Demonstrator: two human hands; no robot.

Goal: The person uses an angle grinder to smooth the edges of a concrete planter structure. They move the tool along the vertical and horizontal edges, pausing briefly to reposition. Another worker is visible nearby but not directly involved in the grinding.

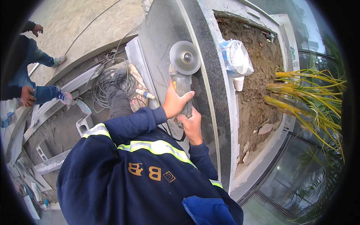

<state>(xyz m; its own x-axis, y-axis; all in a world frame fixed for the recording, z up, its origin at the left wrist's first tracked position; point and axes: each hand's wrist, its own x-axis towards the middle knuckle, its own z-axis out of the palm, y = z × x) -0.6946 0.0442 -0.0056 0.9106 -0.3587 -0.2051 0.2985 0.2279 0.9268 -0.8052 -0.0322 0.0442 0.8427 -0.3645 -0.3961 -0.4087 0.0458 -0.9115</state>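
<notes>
Both of my hands are closed around an angle grinder [183,84], its round grey disc [178,62] at the far end. My left hand [175,100] wraps the body just behind the disc, thumb across the top. Nearer to me, my right hand [192,125] grips the rear of the tool. Beneath lies a dark grey stone slab [210,108] with a pale strip [208,84] running lengthwise. The disc's right edge overlaps this strip; whether it touches the stone I cannot tell.
Right of the slab, a white plastic bag [242,60] and a white cup [238,84] stand beside a soil bed [258,97] with yellow-stemmed plants [287,88]. Coiled cable [99,90], hollow blocks [84,125] and a bottle [145,93] lie left. Another person [28,80] is at far left.
</notes>
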